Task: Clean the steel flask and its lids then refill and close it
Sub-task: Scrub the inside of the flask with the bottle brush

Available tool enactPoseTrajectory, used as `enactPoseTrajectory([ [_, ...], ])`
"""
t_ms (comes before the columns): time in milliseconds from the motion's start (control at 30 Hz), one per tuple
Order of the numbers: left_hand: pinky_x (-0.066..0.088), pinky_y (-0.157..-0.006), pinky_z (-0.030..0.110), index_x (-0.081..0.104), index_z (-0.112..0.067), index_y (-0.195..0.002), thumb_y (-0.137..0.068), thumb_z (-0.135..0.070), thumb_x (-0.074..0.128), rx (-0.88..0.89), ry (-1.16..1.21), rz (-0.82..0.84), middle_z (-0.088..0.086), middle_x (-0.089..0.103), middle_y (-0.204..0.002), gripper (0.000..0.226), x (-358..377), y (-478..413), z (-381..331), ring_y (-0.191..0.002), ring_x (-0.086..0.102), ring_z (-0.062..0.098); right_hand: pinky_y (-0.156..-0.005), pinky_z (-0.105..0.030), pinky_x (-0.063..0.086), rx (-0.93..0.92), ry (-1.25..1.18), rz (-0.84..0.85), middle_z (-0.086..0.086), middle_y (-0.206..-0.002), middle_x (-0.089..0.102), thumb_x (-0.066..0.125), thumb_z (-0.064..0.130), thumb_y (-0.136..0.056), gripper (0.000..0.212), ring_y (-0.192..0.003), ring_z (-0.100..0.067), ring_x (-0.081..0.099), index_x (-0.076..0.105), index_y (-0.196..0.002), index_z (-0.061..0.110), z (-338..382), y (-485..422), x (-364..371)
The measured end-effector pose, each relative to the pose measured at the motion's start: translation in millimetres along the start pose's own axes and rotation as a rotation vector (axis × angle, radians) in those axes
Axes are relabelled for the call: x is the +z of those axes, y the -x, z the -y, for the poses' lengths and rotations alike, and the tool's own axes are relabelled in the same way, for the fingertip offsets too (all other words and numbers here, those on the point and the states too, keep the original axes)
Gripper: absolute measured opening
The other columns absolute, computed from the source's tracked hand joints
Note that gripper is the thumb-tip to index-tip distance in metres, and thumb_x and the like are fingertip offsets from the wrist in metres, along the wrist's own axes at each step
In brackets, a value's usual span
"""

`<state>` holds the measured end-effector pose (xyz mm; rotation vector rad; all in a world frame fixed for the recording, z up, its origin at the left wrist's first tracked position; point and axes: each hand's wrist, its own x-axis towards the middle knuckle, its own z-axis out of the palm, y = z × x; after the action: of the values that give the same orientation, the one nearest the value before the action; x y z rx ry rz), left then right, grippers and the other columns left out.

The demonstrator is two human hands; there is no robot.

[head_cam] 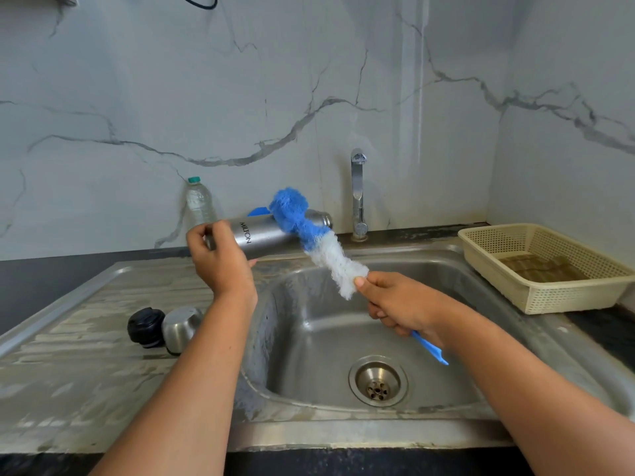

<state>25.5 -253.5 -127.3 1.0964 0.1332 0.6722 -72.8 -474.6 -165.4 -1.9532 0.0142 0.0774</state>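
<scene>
Head view:
- My left hand (220, 261) curled round base of steel flask (264, 237), held above sink (326, 338) rim.
- Flask long axis near level, mouth pointing right toward tap (357, 190).
- My right hand (400, 305) grips bottle brush (319, 245) by handle. Bristles cross flask neck outside, not in mouth.
- Right hand nearer mouth. Judgement: brush must line up with flask axis before entering.
- Black lid (146, 326) and steel cap (182, 329) lie touching on drainboard (86, 338), left.
- Flask lettering reads MILTON.

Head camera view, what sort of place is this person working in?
Most likely a home kitchen: a stainless steel sink with drainboard, a tap at the marble-look wall, a plastic basket beside it. The left hand holds a steel flask, the right hand a bottle brush.
</scene>
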Motion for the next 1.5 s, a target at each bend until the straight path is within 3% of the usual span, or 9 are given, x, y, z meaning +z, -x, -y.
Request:
enactPoseTrajectory([
  [100,0.064,-0.072,0.048,0.055,-0.026,-0.100,-0.095,-0.031,0.057,-0.005,0.034,-0.020,-0.012,0.060,-0.096,0.007,-2.7,-5.1,-0.3,-0.082,0.063,0.006,-0.048,-0.023,0.024,0.036,-0.008,0.081,0.006,-0.063,0.042,0.045,0.050,-0.105,0.031,-0.052,-0.009,0.027,0.060,-0.108,0.023,-0.5,5.2,-4.7],
  [233,0.063,-0.070,0.042,0.056,-0.022,-0.106,-0.098,-0.027,0.056,-0.005,0.005,0.044,-0.014,0.060,-0.091,0.010,1.6,6.1,3.2,-0.070,0.063,-0.004,-0.048,-0.025,0.023,-0.014,-0.029,0.045,0.005,-0.063,0.041,0.044,0.049,-0.106,0.036,-0.052,-0.009,0.026,0.060,-0.117,0.019,6.6,-1.4,10.4],
  [400,0.064,-0.071,0.046,0.054,-0.027,-0.100,-0.099,-0.033,0.056,-0.028,0.081,-0.006,-0.009,0.061,-0.098,0.007,-2.9,-7.7,-1.5,-0.086,0.065,0.013,-0.050,-0.024,0.023,-0.003,0.011,0.113,0.006,-0.065,0.041,0.044,0.051,-0.105,0.033,-0.053,-0.009,0.027,0.059,-0.108,0.021,5.4,8.3,4.0],
  [567,0.063,-0.070,0.042,0.053,-0.027,-0.097,-0.101,-0.034,0.056,-0.021,0.041,0.059,-0.011,0.056,-0.096,0.008,4.2,3.1,2.0,-0.084,0.059,0.008,-0.047,-0.026,0.023,-0.026,0.022,-0.017,0.002,-0.069,0.044,0.043,0.052,-0.105,0.035,-0.052,-0.010,0.027,0.060,-0.113,0.023,5.6,-3.6,18.2],
  [733,0.064,-0.074,0.047,0.054,-0.026,-0.102,-0.100,-0.031,0.055,-0.032,0.060,0.054,-0.009,0.057,-0.100,0.005,0.1,-5.7,-0.3,-0.088,0.061,0.012,-0.049,-0.025,0.022,-0.002,-0.009,0.083,0.004,-0.065,0.040,0.043,0.050,-0.105,0.034,-0.054,-0.009,0.025,0.061,-0.114,0.022,5.2,6.6,7.8],
  [900,0.063,-0.077,0.047,0.053,-0.027,-0.100,-0.099,-0.028,0.058,-0.068,0.040,0.168,-0.005,0.059,-0.108,0.005,4.7,8.5,3.6,-0.096,0.063,0.017,-0.046,-0.025,0.023,-0.026,0.009,-0.030,0.001,-0.069,0.043,0.042,0.052,-0.105,0.030,-0.051,-0.010,0.027,0.060,-0.106,0.027,7.5,-1.7,17.1],
  [1133,0.060,-0.085,0.053,0.053,-0.022,-0.104,-0.100,-0.021,0.056,-0.065,0.088,0.146,-0.007,0.057,-0.100,0.005,2.5,0.5,-2.1,-0.089,0.060,0.014,-0.049,-0.025,0.020,-0.006,-0.009,0.084,0.004,-0.065,0.040,0.043,0.051,-0.105,0.036,-0.053,-0.010,0.024,0.058,-0.108,0.018,9.0,7.2,17.4],
  [1367,0.061,-0.074,0.040,0.051,-0.016,-0.115,-0.103,-0.021,0.051,-0.064,0.082,0.122,-0.009,0.053,-0.097,0.013,2.2,3.3,-4.7,-0.082,0.056,0.005,-0.050,-0.026,0.020,-0.005,-0.006,0.110,0.003,-0.067,0.040,0.044,0.052,-0.105,0.040,-0.054,-0.010,0.025,0.056,-0.108,0.014,9.9,6.7,21.1],
  [1500,0.062,-0.080,0.044,0.050,-0.017,-0.116,-0.103,-0.023,0.050,-0.099,0.090,0.150,-0.008,0.052,-0.105,0.014,3.7,5.4,-4.0,-0.094,0.056,0.012,-0.049,-0.027,0.019,-0.034,0.044,0.054,0.002,-0.067,0.040,0.043,0.052,-0.105,0.047,-0.053,-0.010,0.025,0.054,-0.116,0.009,10.5,3.1,27.4],
])
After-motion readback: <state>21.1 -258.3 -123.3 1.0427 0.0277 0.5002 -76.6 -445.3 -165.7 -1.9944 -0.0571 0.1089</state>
